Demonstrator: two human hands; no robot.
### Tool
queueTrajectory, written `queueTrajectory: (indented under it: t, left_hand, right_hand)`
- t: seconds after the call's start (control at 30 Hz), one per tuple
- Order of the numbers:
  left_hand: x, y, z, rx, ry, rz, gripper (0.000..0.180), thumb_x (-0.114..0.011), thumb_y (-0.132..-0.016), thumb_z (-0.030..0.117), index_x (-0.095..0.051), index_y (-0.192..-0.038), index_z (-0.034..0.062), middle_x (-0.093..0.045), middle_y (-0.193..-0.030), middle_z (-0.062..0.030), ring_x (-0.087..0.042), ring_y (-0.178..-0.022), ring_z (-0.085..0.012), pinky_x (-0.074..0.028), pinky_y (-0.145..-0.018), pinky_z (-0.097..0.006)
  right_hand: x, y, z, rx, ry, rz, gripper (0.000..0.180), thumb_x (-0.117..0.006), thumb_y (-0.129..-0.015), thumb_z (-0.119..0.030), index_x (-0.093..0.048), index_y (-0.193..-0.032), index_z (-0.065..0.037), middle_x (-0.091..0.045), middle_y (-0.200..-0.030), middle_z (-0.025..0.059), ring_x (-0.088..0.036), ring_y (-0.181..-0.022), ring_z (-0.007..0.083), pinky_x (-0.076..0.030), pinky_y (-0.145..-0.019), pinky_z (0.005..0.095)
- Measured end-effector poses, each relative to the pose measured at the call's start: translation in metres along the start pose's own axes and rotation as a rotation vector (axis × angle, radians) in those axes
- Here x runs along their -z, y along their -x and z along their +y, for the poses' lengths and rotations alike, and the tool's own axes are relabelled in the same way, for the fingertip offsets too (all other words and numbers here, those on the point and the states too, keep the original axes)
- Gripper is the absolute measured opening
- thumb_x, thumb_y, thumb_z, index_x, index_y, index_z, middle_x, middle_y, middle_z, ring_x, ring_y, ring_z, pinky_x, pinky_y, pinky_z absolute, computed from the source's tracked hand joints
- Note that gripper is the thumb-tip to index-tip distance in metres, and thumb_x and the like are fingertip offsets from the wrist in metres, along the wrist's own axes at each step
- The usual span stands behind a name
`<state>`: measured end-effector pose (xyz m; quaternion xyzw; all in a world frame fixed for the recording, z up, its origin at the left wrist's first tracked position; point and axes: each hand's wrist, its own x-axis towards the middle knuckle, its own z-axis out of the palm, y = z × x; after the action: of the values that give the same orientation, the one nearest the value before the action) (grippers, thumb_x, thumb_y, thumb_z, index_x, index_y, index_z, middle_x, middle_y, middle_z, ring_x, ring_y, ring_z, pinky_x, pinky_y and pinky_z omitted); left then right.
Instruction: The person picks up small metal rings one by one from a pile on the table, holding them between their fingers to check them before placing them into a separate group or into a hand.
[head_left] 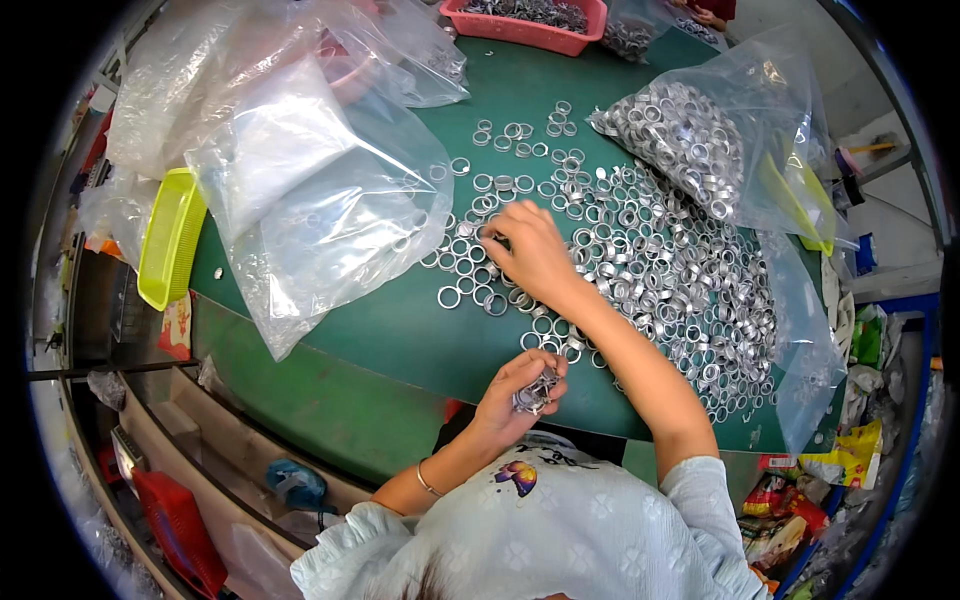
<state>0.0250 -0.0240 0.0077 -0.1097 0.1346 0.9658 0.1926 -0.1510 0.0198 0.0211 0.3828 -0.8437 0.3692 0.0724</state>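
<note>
1. Material. The metal rings are small, thin-walled silver hoops. I judge each one light, stiff and smooth, so it will probably slide on the desk and slip from a loose pinch. A bundle of them should have noticeable weight.

2. Where to take hold. I would pinch a single ring across its rim, thumb outside and fingertip inside or on the opposite wall. Flat-lying rings are best tipped up on edge first, since there is little height to grip.

3. Right hand. It is stretched forward over the desk, palm down, fingers curled at the left edge of the spread of rings. The fingertips touch or pinch rings there; I cannot tell whether one is actually gripped.

4. Left hand. It is held close to my body at the near edge of the desk, fingers closed around a small stack of rings, which shows between thumb and fingers.

5. Position of the stock. The loose rings lie in a wide single-layer scatter, mostly to the right of and beyond my right hand, with a few under my forearm. A clear bag of rings lies open at the far right, well apart from both hands.

6. Surroundings. Empty clear plastic bags lie to the left, with a yellow basket beside them and a pink tray at the far edge.
</note>
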Motion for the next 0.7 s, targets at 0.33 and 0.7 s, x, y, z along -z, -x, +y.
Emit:
queueTrajectory:
  t: [0.33, 0.7]
  left_hand:
    - [0.0, 0.014, 0.009, -0.225, -0.033, 0.169, 0.034, -0.056, -0.088, 0.021, -0.049, -0.117, 0.0042, -0.052, -0.103, -0.0078, -0.051, -0.084, -0.0185, -0.045, -0.06, -0.028]
    - [0.001, -0.015, -0.008, -0.052, 0.162, 0.05, 0.043, -0.05, -0.09, 0.025, -0.043, -0.129, 0.0065, -0.047, -0.128, -0.0134, -0.05, -0.114, -0.0275, -0.05, -0.087, -0.042]
  right_hand:
    - [0.004, 0.002, -0.008, -0.121, 0.108, 0.075, 0.015, -0.063, -0.071, -0.015, -0.056, -0.062, -0.005, -0.053, -0.071, 0.0077, -0.051, -0.08, 0.0251, -0.036, -0.074, 0.0383]
    - [0.102, 0.111, -0.036, -0.134, -0.169, -0.113, 0.013, -0.067, -0.075, -0.012, -0.059, -0.083, -0.005, -0.054, -0.084, 0.0077, -0.053, -0.083, 0.024, -0.039, -0.085, 0.0342]
